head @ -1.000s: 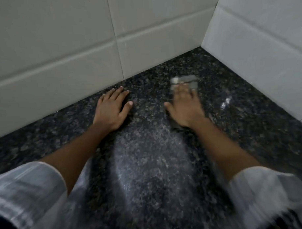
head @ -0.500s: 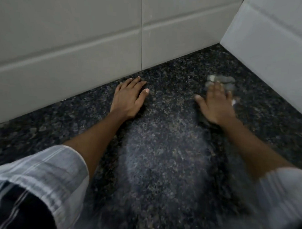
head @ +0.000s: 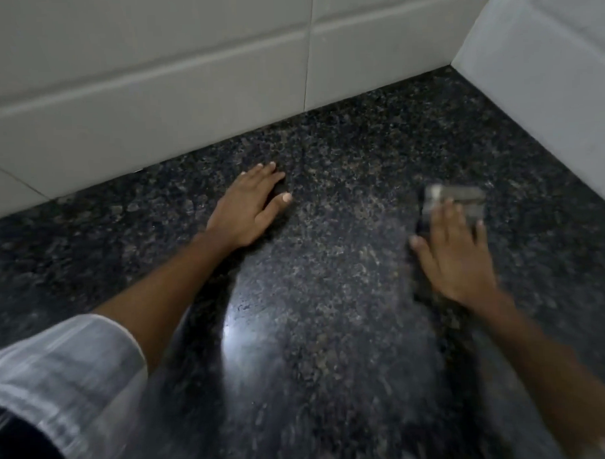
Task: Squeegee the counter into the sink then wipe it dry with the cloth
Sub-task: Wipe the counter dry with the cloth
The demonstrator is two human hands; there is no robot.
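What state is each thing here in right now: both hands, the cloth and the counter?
counter: dark speckled stone with a glossy patch near the front; cannot tell if it is wet or dry.
left hand: flat on the counter, fingers straight, holding nothing.
cloth: grey, lying on the counter, partly covered by fingers.
right hand: fingers straight, pressing on the cloth; blurred.

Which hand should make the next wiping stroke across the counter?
Right. The right hand presses flat on the cloth, ready to push it; the left hand rests bare on the counter, apart from it.
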